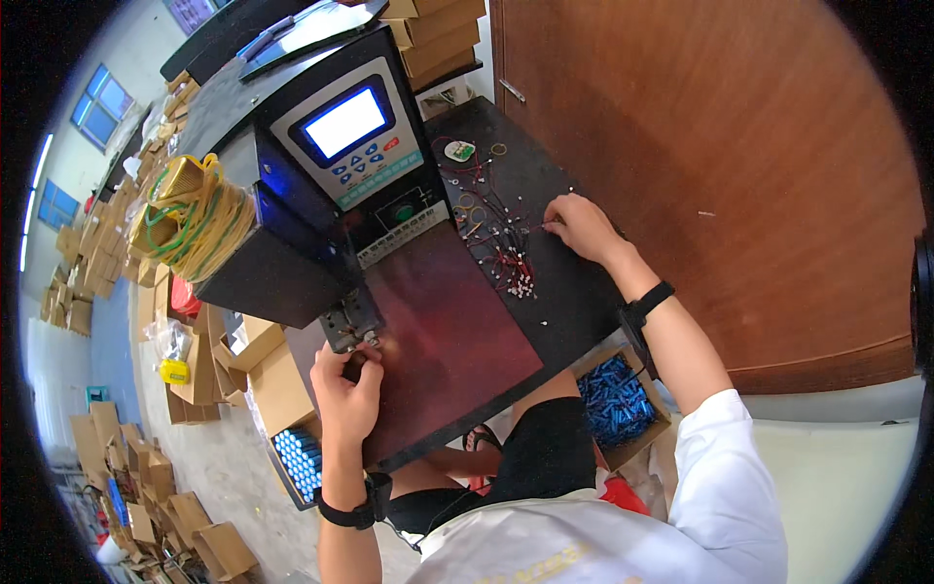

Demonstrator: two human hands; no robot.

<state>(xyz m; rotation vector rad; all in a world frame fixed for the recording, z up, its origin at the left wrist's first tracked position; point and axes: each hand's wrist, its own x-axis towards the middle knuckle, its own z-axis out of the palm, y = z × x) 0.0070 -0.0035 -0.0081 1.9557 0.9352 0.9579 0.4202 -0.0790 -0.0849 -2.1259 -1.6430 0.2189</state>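
Wire leads [511, 255], red and black with small white connectors, lie in a loose tangle on the black desk [566, 297], at 1 o'clock from the centre of the red-brown mat [448, 326] (12 o'clock being the top of the view). The tangle's long axis runs roughly from 11 to 5 o'clock, most connectors clustering at the 5 o'clock end; individual leads point various ways. Right hand [587, 229]: between 2 and 3 o'clock from the tangle, thumb and forefinger nearly together at a red lead; a firm grip cannot be confirmed. Left hand [348, 394]: between 7 and 8 o'clock, fingers curled close at the head [350, 319] of the machine [375, 209]; what they hold, if anything, is hidden. The step appears to be lead selection; the next move probably calls for drawing one lead free without snagging its neighbours.
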